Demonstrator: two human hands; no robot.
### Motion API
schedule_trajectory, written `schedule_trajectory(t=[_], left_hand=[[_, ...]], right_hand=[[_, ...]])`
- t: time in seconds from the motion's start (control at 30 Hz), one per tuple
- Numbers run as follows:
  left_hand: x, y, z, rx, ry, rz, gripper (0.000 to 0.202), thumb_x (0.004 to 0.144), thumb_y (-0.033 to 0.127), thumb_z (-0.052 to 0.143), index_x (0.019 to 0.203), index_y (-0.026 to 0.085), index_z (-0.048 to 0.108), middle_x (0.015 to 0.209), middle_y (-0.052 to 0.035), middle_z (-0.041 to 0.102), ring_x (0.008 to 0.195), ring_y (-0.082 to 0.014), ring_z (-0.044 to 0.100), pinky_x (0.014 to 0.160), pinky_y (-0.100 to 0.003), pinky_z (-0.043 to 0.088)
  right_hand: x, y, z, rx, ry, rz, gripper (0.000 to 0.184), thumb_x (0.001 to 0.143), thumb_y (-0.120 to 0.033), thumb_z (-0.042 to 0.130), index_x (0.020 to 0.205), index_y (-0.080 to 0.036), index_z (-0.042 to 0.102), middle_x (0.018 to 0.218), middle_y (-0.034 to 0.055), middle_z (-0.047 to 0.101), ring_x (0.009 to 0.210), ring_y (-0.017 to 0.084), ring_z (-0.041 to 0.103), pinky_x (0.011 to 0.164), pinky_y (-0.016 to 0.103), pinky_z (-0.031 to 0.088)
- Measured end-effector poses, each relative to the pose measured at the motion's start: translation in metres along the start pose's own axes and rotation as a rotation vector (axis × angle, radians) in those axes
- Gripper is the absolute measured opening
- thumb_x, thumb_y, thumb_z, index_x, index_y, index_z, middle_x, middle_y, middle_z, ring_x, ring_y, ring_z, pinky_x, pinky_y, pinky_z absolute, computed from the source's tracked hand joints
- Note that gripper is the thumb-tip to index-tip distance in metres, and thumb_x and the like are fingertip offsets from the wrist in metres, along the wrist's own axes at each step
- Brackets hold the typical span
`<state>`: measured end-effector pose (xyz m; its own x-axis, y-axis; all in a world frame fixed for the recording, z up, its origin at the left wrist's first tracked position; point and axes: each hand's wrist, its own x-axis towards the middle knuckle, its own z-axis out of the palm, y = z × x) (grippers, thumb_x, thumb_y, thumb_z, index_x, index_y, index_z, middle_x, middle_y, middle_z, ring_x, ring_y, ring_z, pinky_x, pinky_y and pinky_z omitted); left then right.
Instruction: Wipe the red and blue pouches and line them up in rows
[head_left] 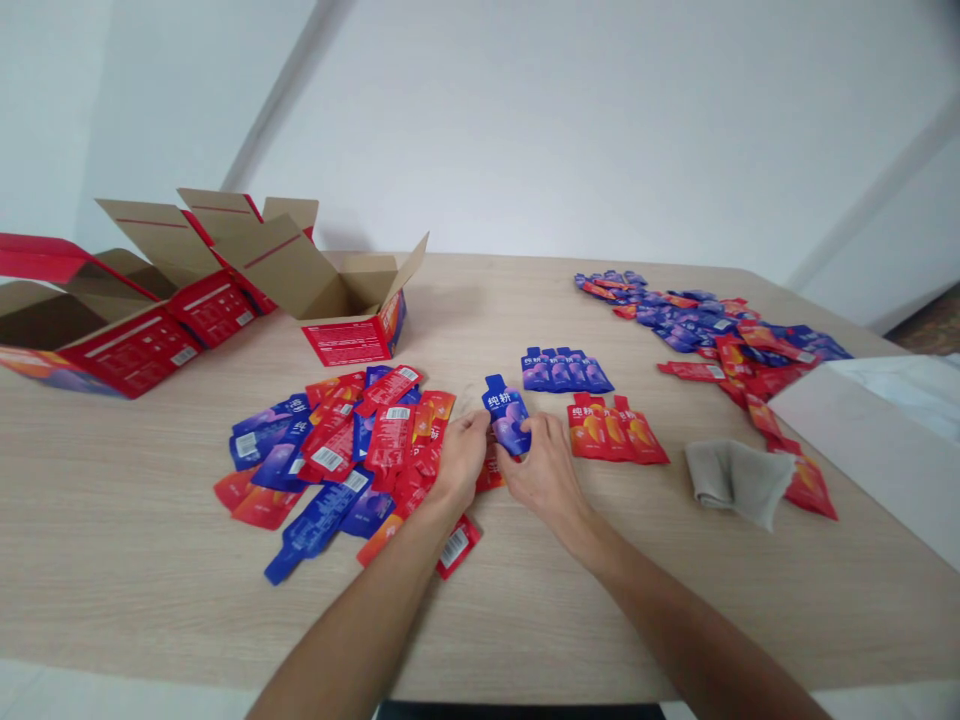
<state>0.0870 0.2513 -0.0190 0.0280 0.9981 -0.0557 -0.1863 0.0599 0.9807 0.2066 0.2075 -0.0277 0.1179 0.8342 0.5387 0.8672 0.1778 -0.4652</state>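
Open cartons (349, 341) by far-left corner of surface (150, 570), pouch pile (335, 455) nearer front edge, left hand (463, 452) nearly closed on 1 blue pouch (507, 418) mid-surface, right hand (550, 473) pinching its right side, 3 red pouches (613, 432) beyond.

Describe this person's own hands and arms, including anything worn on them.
The left hand and right hand are bare, without gloves. Both forearms taper toward the wrists, with no sleeve, watch or bracelet showing. No markings stand out. Fine details, such as nails or a thin ring, are too small to tell.
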Motion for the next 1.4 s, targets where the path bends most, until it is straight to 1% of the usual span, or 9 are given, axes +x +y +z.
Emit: schedule_trajectory(t=[0.1,0.2,0.3,0.43,0.6,0.77,0.93,1.2,1.4], left_hand=[[-0.001,0.003,0.002,-0.104,-0.04,-0.119,0.027,0.081,0.04,0.06,0.08,0.015,0.069,0.078,-0.0087,0.073,0.072,-0.0205,0.068,0.072,-0.034,0.055],[0.0,0.005,0.004,-0.14,-0.016,-0.152,0.026,0.081,0.038,0.06,0.087,0.014,0.069,0.083,-0.0101,0.074,0.076,-0.0222,0.07,0.077,-0.036,0.056],[0.002,0.004,0.001,-0.119,0.015,-0.133,0.028,0.081,0.039,0.061,0.091,0.013,0.068,0.091,-0.0121,0.074,0.079,-0.0232,0.071,0.077,-0.038,0.056],[0.005,0.0,-0.004,0.014,0.089,-0.08,0.033,0.084,0.043,0.059,0.097,0.013,0.067,0.102,-0.0137,0.073,0.081,-0.0226,0.071,0.076,-0.037,0.056],[0.006,-0.003,-0.006,0.072,0.071,-0.057,0.034,0.085,0.045,0.056,0.093,0.014,0.068,0.096,-0.0132,0.073,0.077,-0.0224,0.071,0.071,-0.036,0.056],[0.003,-0.003,-0.004,0.068,0.022,-0.045,0.031,0.086,0.042,0.054,0.09,0.014,0.067,0.09,-0.0107,0.073,0.073,-0.0201,0.07,0.069,-0.033,0.056],[0.001,-0.006,-0.003,0.113,-0.031,-0.015,0.03,0.088,0.042,0.053,0.086,0.016,0.067,0.085,-0.0079,0.073,0.072,-0.0186,0.069,0.068,-0.031,0.056],[0.001,-0.012,-0.004,0.194,-0.06,0.048,0.027,0.089,0.038,0.052,0.083,0.018,0.068,0.08,-0.005,0.072,0.073,-0.017,0.069,0.069,-0.028,0.054],[0.0,-0.009,-0.005,0.389,-0.048,0.115,0.024,0.09,0.031,0.049,0.082,0.019,0.069,0.077,-0.0034,0.072,0.07,-0.0158,0.067,0.068,-0.026,0.052]], right_hand=[[0.012,0.001,0.005,-0.079,0.003,0.005,0.024,0.082,-0.032,0.067,0.097,-0.017,0.055,0.101,0.0128,0.06,0.099,0.029,0.053,0.089,0.042,0.044],[0.029,0.003,0.011,-0.162,0.012,0.009,0.027,0.082,-0.033,0.068,0.098,-0.014,0.058,0.103,0.0155,0.061,0.1,0.03,0.053,0.091,0.042,0.043],[0.051,0.007,0.019,-0.229,0.004,0.015,0.03,0.086,-0.036,0.065,0.1,-0.01,0.06,0.103,0.0187,0.062,0.101,0.032,0.052,0.093,0.043,0.042],[0.082,0.016,0.035,-0.343,-0.032,0.026,0.034,0.091,-0.035,0.059,0.104,-0.004,0.061,0.106,0.0238,0.062,0.104,0.035,0.051,0.097,0.047,0.039],[0.103,0.035,0.058,-0.434,-0.123,0.097,0.036,0.092,-0.032,0.055,0.108,0.0,0.061,0.108,0.026,0.061,0.109,0.036,0.049,0.099,0.049,0.036],[0.104,0.045,0.068,-0.397,-0.118,0.157,0.045,0.092,-0.039,0.058,0.115,0.0,0.059,0.115,0.027,0.058,0.113,0.037,0.047,0.099,0.047,0.035],[0.098,0.046,0.067,-0.376,-0.128,0.228,0.049,0.092,-0.048,0.056,0.122,-0.009,0.059,0.127,0.0248,0.053,0.119,0.038,0.044,0.095,0.047,0.037],[0.088,0.043,0.059,-0.446,-0.144,0.193,0.049,0.095,-0.052,0.048,0.126,-0.016,0.061,0.132,0.0219,0.053,0.122,0.04,0.042,0.094,0.05,0.037],[0.087,0.036,0.052,-0.444,-0.155,0.196,0.05,0.095,-0.051,0.049,0.128,-0.015,0.059,0.13,0.0223,0.053,0.121,0.039,0.043,0.093,0.049,0.037]])
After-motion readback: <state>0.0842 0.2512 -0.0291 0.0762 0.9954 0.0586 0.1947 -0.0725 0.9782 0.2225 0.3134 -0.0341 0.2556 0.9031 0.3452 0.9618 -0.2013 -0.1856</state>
